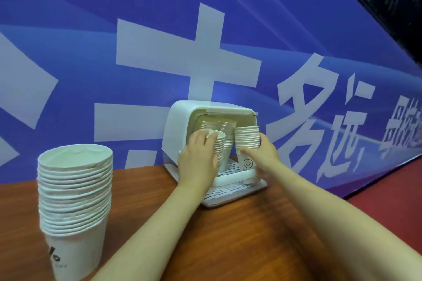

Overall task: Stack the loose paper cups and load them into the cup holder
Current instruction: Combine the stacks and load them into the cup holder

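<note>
A tall stack of white paper cups with rolled rims (74, 198) is standing upright near the left edge of the brown wooden table (239, 235), well apart from both your hands, its bottom cup showing dark lettering. Further right, your left hand (199, 162) is curling its fingers and thumb around a shorter stack of white paper cups (219, 147), holding it at the open front of the white plastic box-shaped cup holder (180, 121), which is sitting at the table's far edge against the blue banner with large white characters (159, 52). More cup stacks (225, 128) are standing inside the holder, behind the ones you are holding. Your right hand (262, 155) is gripping another stack of white paper cups (247, 143), fingers wrapping its right side and thumb reaching under the rims; its bottom cup, printed with a smiley face, is standing on the holder's white slotted tray (228, 191).
</note>
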### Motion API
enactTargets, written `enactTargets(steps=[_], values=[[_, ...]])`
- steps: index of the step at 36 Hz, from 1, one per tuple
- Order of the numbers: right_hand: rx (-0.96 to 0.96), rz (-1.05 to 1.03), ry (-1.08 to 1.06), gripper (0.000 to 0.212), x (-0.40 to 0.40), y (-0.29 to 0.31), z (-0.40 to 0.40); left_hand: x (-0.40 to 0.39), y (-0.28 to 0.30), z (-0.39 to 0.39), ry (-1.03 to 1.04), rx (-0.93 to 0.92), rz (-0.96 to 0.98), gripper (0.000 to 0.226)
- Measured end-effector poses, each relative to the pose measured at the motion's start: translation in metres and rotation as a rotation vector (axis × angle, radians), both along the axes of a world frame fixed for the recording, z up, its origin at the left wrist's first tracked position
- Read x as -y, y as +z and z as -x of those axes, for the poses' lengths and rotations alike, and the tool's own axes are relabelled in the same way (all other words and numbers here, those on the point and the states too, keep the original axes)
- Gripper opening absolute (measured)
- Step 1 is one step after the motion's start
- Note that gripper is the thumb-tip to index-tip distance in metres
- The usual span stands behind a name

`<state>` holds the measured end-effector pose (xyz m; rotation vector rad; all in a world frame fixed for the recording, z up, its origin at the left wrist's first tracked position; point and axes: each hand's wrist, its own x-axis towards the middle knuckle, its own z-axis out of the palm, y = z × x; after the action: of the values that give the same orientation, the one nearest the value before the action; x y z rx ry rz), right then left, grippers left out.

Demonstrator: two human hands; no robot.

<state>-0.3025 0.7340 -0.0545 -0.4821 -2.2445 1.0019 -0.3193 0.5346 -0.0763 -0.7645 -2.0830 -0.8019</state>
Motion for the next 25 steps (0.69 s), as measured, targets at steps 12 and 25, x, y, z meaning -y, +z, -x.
enactTargets(steps=[12, 25], values=[[0.082, 0.138, 0.039, 0.069, -0.026, 0.003, 0.031, -0.001, -0.005, 0.010, 0.000, -0.052, -0.039, 0.051], [0.109, -0.090, -0.055, 0.081, -0.014, -0.003, 0.037, 0.001, -0.006, 0.015, -0.043, -0.088, -0.051, 0.051]])
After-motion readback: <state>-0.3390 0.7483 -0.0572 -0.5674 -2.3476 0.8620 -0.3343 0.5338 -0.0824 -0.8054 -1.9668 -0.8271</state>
